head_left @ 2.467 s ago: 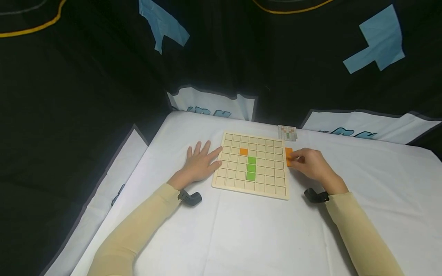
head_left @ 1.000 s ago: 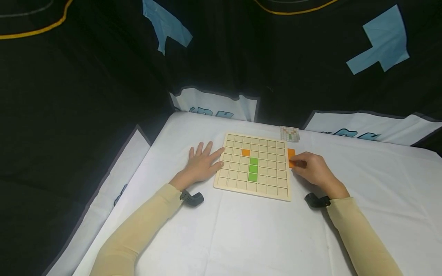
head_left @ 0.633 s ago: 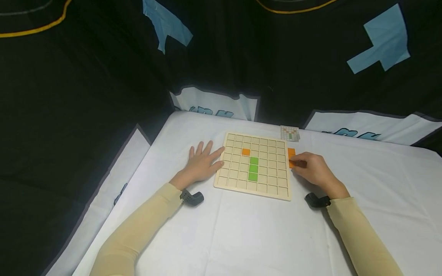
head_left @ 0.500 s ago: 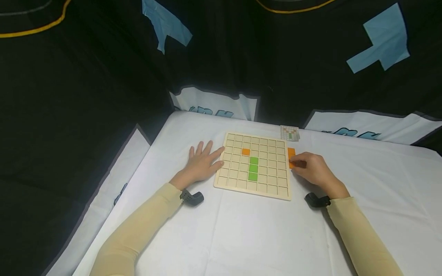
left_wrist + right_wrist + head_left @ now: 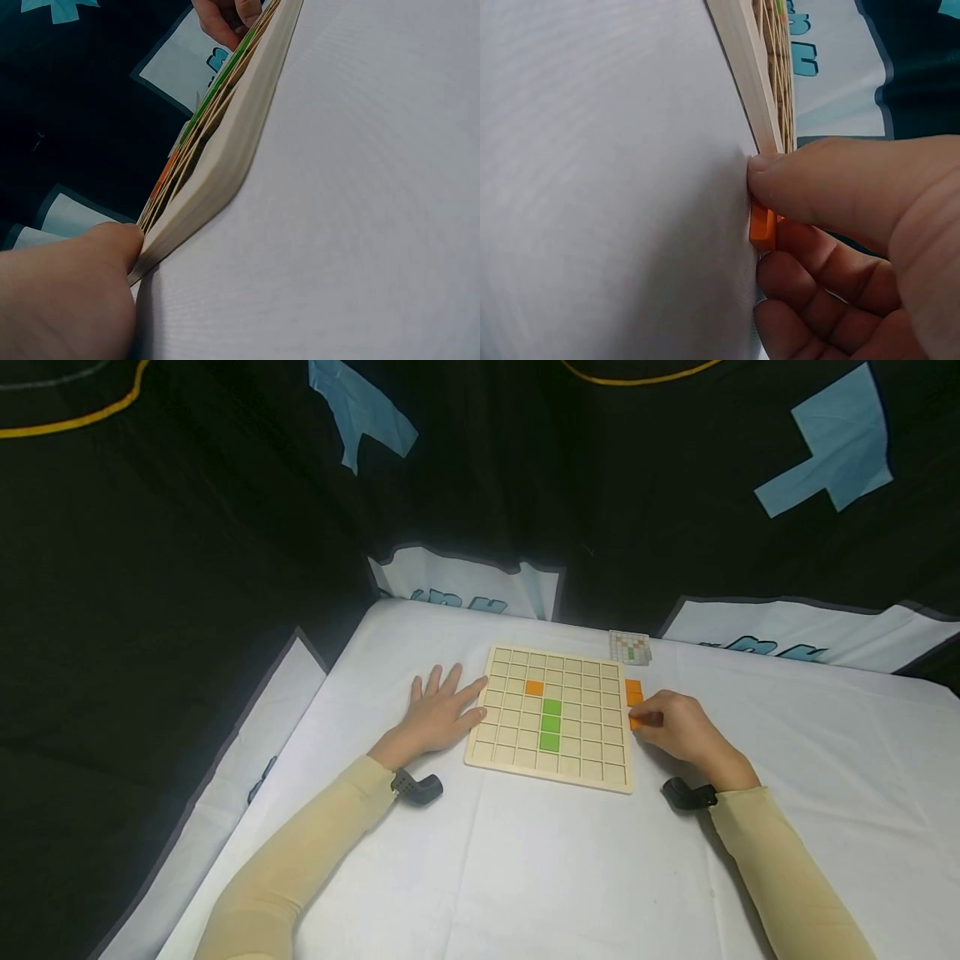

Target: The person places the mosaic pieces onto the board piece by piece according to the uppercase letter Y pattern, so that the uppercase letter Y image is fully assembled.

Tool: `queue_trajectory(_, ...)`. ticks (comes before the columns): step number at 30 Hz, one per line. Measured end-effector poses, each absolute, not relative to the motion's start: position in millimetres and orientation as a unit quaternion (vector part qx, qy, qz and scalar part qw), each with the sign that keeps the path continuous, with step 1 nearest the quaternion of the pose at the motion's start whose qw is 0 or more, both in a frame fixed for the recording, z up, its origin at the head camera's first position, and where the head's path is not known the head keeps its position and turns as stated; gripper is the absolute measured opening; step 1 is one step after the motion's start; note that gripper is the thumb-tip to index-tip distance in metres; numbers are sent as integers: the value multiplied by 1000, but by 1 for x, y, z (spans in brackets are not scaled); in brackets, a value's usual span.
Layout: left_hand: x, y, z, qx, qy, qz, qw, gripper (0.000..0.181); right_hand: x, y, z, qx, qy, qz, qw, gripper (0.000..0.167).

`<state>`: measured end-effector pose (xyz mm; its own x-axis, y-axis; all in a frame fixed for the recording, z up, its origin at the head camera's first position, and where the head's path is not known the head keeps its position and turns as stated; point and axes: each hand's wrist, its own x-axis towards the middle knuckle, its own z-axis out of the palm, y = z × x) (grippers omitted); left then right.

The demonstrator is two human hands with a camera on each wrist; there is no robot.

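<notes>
On a white cloth (image 5: 555,868), we see a person's left hand (image 5: 431,720) laid down with fingers spread and straight, the tips of thumb and forefinger at the left edge of a pale gridded board (image 5: 587,727); it grasps nothing, and we take its place there as a way to steady the board. Across from it, just beyond the board's right edge, the right hand (image 5: 678,724) pinches a small orange tile (image 5: 763,226) between thumb and forefinger, its other fingers curled in behind; whether the tile is clear of the cloth we cannot tell. Two loose orange tiles (image 5: 633,687) lie farther up along the same edge, just past the right hand's fingertips and well apart from the left hand, lined up, we judge, for an easy reach. Between the hands, one orange square (image 5: 534,688) and a column of three green squares (image 5: 551,723) sit in the board's cells. A patterned card (image 5: 630,647) lies by the far right corner, placed, we suppose, where a glance can find it
</notes>
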<state>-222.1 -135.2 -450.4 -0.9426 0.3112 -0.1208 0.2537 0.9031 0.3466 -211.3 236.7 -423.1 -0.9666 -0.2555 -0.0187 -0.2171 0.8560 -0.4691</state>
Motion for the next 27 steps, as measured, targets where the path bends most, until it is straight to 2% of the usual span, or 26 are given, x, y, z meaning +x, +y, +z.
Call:
queue_trajectory(17, -222, -134, -450, 143, 972, 168, 86, 63, -211, 238, -422, -134, 963, -227, 58, 32)
queue_trajectory(27, -223, -136, -451, 143, 971, 169, 90, 62, -211, 237, -423, -136, 963, -228, 52, 33)
